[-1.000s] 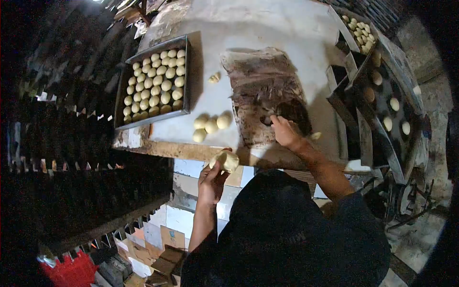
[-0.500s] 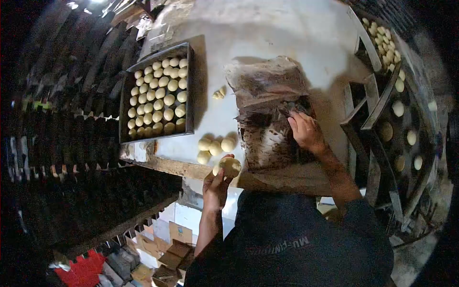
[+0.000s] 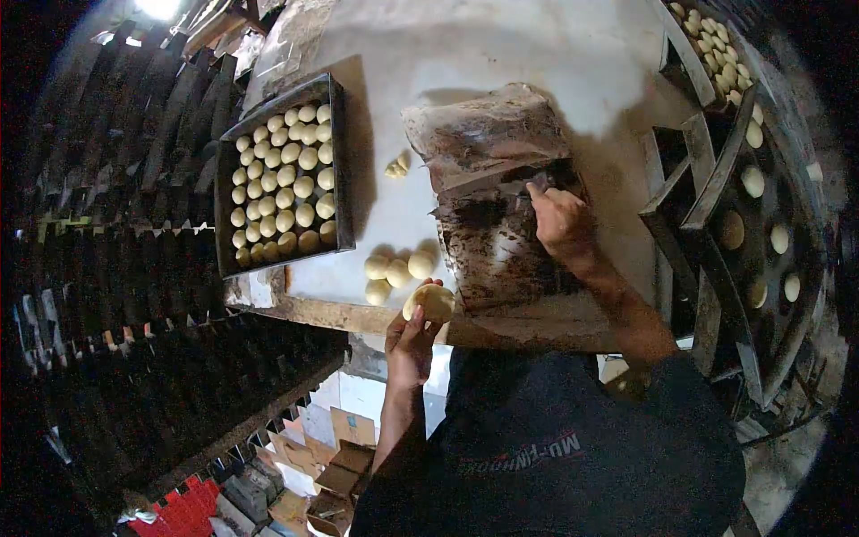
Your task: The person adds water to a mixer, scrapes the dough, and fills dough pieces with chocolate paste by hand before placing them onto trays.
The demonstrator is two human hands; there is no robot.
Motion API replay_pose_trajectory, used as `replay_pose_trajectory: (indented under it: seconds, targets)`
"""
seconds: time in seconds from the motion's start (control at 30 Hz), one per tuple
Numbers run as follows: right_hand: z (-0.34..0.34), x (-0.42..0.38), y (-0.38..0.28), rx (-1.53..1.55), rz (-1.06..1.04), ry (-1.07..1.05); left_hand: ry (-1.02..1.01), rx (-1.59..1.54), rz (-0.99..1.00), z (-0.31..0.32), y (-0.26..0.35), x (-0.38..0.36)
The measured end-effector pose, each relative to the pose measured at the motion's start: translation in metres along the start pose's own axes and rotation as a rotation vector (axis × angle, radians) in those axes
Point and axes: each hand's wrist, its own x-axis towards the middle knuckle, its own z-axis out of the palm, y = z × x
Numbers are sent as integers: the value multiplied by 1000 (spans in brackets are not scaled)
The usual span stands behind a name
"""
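Observation:
My left hand [image 3: 412,345] is closed around a piece of pale dough [image 3: 433,304], slightly flattened, held just over the table's front edge. Several round dough balls [image 3: 398,272] sit together on the table right beyond it. To the right lies a brown, wrinkled sheet or bag [image 3: 488,134], its nearer part smeared with a dark, sticky-looking stuff [image 3: 488,259]. Over the right side of that dark patch, my right hand [image 3: 564,219] has its fingers curled in. Whatever may be between its fingertips is hidden.
A dark tray [image 3: 335,170] with rows of dough balls stands on the table at left. Small dough scraps [image 3: 396,165] lie near the brown sheet. At right are more metal trays [image 3: 698,219] with dough balls. Cardboard boxes [image 3: 344,470] are on the floor below left.
My right hand has curled its fingers more tightly over the dark stuff. My left hand still holds the dough, now tilted a little differently. The whole view has shifted slightly.

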Motion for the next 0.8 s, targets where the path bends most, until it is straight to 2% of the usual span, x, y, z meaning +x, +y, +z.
replay_pose_trajectory:
  seconds: [0.07,0.17,0.27,0.37,0.47,0.5,0.6,0.73,0.8]
  targets:
    - [15,-3,4,-16,-69,77,41,-2,2,-1,2,-3]
    - [14,0,0,-63,51,-19,66,-32,28,-10,3,-7]
    - [-1,6,-13,16,18,-142,76,-38,44,-13,1,-7]
    - [42,-15,25,147,-26,-114,62,-35,31,-5,5,-4]
    - [28,-3,32,478,180,-303,36,-77,27,6,8,7]
    - [24,3,39,623,392,-545,27,-85,55,2,1,16]
    - [30,-12,53,890,565,-640,51,-100,76,14,-5,37]
    - [-2,-24,8,1100,454,-484,34,-174,8,28,-16,57]
    - [-19,-25,-17,921,185,-413,-41,-225,-58,31,-25,62]
